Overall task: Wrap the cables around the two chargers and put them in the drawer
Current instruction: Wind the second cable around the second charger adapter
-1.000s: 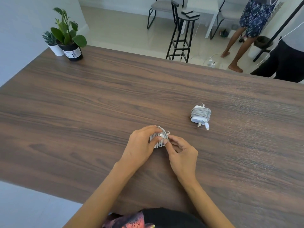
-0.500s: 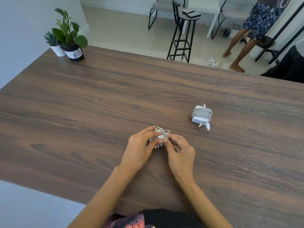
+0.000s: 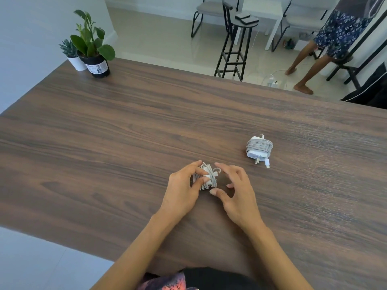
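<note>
Gripping the near charger [image 3: 206,177] between thumb and fingers, the left hand [image 3: 184,189] holds this bundle on the bench [image 3: 104,143] right in front of the person, its cable coiled around it. The right hand [image 3: 236,193] hovers just beside it with fingers spread and holding nothing. The second charger [image 3: 259,149], already wrapped, lies apart on the bench, forward and to the right, nearer the right hand, its plug pins pointing toward the person. No drawer is in view, so the way to it cannot be judged.
</note>
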Demonstrator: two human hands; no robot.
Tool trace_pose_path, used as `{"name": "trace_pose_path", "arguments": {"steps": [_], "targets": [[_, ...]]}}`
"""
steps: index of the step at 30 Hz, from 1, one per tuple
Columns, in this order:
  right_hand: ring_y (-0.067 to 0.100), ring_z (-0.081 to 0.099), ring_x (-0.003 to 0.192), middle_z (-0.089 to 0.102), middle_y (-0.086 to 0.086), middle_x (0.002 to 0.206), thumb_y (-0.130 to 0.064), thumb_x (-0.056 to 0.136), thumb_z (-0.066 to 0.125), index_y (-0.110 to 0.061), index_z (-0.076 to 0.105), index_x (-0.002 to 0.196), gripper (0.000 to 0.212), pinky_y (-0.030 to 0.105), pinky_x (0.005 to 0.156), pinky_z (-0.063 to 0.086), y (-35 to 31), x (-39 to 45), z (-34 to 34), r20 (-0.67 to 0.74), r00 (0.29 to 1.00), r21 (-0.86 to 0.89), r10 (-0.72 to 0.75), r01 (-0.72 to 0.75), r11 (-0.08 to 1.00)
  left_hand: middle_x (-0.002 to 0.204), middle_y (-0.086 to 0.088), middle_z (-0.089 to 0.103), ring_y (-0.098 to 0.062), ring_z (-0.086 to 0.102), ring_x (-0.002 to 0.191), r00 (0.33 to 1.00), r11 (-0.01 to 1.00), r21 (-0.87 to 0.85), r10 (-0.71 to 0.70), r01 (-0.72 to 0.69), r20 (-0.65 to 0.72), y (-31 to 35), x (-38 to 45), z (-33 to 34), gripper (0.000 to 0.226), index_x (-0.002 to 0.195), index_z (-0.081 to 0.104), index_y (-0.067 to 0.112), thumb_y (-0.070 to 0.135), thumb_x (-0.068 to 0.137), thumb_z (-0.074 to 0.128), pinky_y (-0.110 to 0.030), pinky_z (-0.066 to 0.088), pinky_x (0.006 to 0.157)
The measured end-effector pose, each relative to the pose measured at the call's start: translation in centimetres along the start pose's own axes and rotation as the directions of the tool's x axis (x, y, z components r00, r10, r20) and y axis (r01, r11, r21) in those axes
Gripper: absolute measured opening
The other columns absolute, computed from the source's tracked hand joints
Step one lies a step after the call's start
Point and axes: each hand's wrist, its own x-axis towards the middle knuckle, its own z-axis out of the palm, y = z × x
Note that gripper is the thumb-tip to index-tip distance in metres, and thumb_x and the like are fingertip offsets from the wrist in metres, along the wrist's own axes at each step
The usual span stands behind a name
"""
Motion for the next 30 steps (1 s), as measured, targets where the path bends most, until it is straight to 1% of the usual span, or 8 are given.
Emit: {"name": "trace_pose_path", "arguments": {"steps": [5,8,12,15,20,25,28,30], "targets": [[-0.002,0.032,0.127,0.042,-0.02,0.135,-0.02,0.074,0.075,-0.04,0.045,0.133,0.068,0.003,0.1,0.021,0.0,1.1,-0.2,0.146,0.981,-0.133,-0.124,0.144,0.981,0.128,0.006,0.06,-0.001,0.054,0.115,0.999,1.0,0.022,-0.017,0.017,0.037,0.2,0.0,-0.3,0.008,0.09,0.071,0.015,0.012,0.082,0.071,-0.012,0.039,0.098],[-0.002,0.036,0.13,0.047,-0.017,0.137,-0.017,0.074,0.076,-0.031,0.047,0.133,0.066,0.009,0.106,0.026,-0.4,1.4,0.1,0.181,0.977,-0.093,-0.118,0.136,0.986,0.128,0.007,0.06,-0.002,0.055,0.115,0.997,0.999,0.019,-0.045,0.044,0.067,0.4,0.1,-0.5,0.008,0.089,0.071,0.017,0.013,0.082,0.071,-0.021,0.041,0.101],[0.0,0.052,0.117,0.058,-0.012,0.129,-0.016,0.077,0.074,-0.024,0.049,0.131,0.06,0.011,0.099,0.036,-0.6,1.2,0.4,0.171,0.981,-0.047,-0.095,0.104,0.993,0.129,0.009,0.059,-0.001,0.054,0.116,0.995,0.997,0.014,-0.073,0.072,0.071,0.7,0.1,-0.5,0.007,0.088,0.07,0.02,0.015,0.083,0.07,-0.024,0.041,0.102],[-0.012,0.049,0.109,0.058,-0.016,0.122,-0.013,0.077,0.075,-0.022,0.051,0.13,0.059,-0.001,0.091,0.03,-0.7,1.0,0.5,0.128,0.989,-0.036,-0.078,0.084,0.996,0.127,0.01,0.059,-0.004,0.055,0.115,0.994,0.994,-0.02,-0.108,0.109,0.034,0.8,-0.1,-0.4,0.008,0.083,0.07,0.025,0.017,0.083,0.071,-0.028,0.042,0.102],[-0.031,0.041,0.102,0.052,-0.027,0.116,-0.01,0.077,0.074,-0.019,0.052,0.13,0.058,-0.005,0.087,0.027,-0.2,0.9,0.6,0.107,0.993,-0.011,-0.057,0.059,0.998,0.119,0.009,0.065,-0.008,0.063,0.102,0.986,0.984,-0.055,-0.169,0.168,-0.011,1.3,-0.3,-0.6,0.017,0.077,0.067,0.032,0.017,0.083,0.071,-0.033,0.049,0.096],[-0.006,0.038,0.129,0.046,-0.014,0.137,-0.009,0.08,0.071,-0.018,0.046,0.136,0.062,0.011,0.107,0.029,0.3,1.1,0.9,0.093,0.989,-0.072,-0.114,0.12,0.99,0.12,0.007,0.066,-0.004,0.065,0.095,0.976,0.975,-0.051,-0.217,0.215,-0.024,1.5,-0.2,-0.5,0.006,0.088,0.073,0.019,0.017,0.084,0.07,-0.01,0.046,0.086],[0.014,0.041,0.131,0.046,0.003,0.142,-0.015,0.08,0.068,-0.011,0.05,0.134,0.057,0.022,0.11,0.029,0.5,0.2,1.9,-0.061,0.981,-0.193,-0.184,0.169,0.967,0.12,0.005,0.066,-0.002,0.064,0.091,0.964,0.968,-0.051,-0.25,0.246,-0.088,1.7,-0.4,-0.2,0.007,0.09,0.073,0.016,0.017,0.085,0.069,0.004,0.039,0.075],[0.018,0.048,0.125,0.051,0.012,0.137,-0.018,0.078,0.07,-0.008,0.053,0.13,0.056,0.015,0.107,0.029,0.0,-1.0,2.8,-0.186,0.97,-0.215,-0.158,0.117,0.97,0.122,0.003,0.065,-0.002,0.065,0.089,0.958,0.964,-0.055,-0.263,0.259,-0.116,1.8,-0.5,0.1,0.008,0.09,0.073,0.016,0.017,0.085,0.069,0.007,0.036,0.072]]}}
